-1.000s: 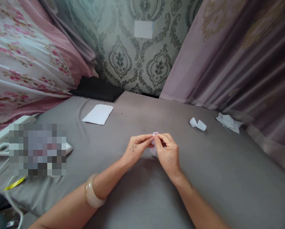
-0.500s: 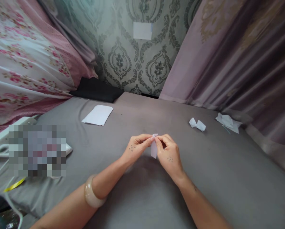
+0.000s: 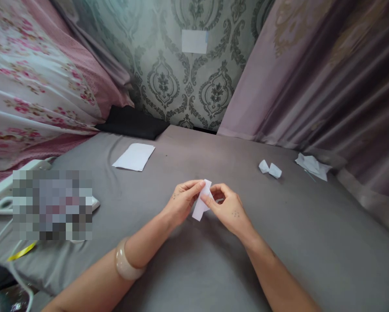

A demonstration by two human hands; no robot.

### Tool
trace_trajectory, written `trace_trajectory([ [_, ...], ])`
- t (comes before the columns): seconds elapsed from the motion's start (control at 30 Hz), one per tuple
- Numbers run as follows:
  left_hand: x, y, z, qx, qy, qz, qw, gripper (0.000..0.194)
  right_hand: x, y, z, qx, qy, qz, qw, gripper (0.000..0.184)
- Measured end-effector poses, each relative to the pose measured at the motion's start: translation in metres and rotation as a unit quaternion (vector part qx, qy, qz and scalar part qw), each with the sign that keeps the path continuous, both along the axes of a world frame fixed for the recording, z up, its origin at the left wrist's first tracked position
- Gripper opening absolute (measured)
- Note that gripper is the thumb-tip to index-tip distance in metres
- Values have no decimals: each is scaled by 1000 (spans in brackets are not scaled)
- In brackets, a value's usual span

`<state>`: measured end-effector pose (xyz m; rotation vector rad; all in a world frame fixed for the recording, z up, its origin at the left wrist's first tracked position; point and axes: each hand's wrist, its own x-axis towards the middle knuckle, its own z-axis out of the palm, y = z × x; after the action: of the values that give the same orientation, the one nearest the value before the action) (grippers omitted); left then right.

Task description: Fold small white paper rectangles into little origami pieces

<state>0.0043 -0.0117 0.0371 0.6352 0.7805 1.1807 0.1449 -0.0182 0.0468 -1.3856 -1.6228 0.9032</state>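
Observation:
Over the grey sheet (image 3: 187, 268), both hands meet on a small folded strip of white paper (image 3: 202, 205). My left hand (image 3: 182, 201) pinches its upper left edge with fingertips closed; a pale bangle circles that wrist. My right hand (image 3: 227, 208) grips the strip's right side, thumb laid across it and fingers curled. The paper is tilted, its lower end hanging free toward me.
A flat white sheet of paper (image 3: 134, 156) lies far left on the grey sheet. Two small folded paper pieces (image 3: 270, 168) and crumpled paper scraps (image 3: 312, 165) sit at the right near the purple curtain. A black cushion (image 3: 132, 121) rests at the back. White cables hang at the left.
The paper strip has been turned and opened out longer, now tilting down to the left. Both hands shifted slightly, the right thumb moving across the strip.

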Motion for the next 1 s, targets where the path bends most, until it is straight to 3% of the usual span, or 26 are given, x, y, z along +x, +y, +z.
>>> trace_trajectory([
  [0.07, 1, 0, 0, 13, -7, 7, 1000, 22, 0, 0, 4, -51, 71, 37, 995, 37],
  [0.2, 3, -1, -3, 29, 10, 1, 1000, 23, -3, -2, 8, -115, 151, 74, 979, 26],
  [0.47, 1, -1, -4, 59, 53, 17, 997, 15, -5, -3, 1, -83, 109, 20, 990, 26],
  [0.7, 0, 0, 0, 57, 64, 34, 996, 16, -6, -2, 7, -49, 153, 6, 987, 25],
  [1.0, 0, 0, 1, 34, 80, 54, 995, 14, -9, -1, -1, -36, 177, -42, 983, 23],
])
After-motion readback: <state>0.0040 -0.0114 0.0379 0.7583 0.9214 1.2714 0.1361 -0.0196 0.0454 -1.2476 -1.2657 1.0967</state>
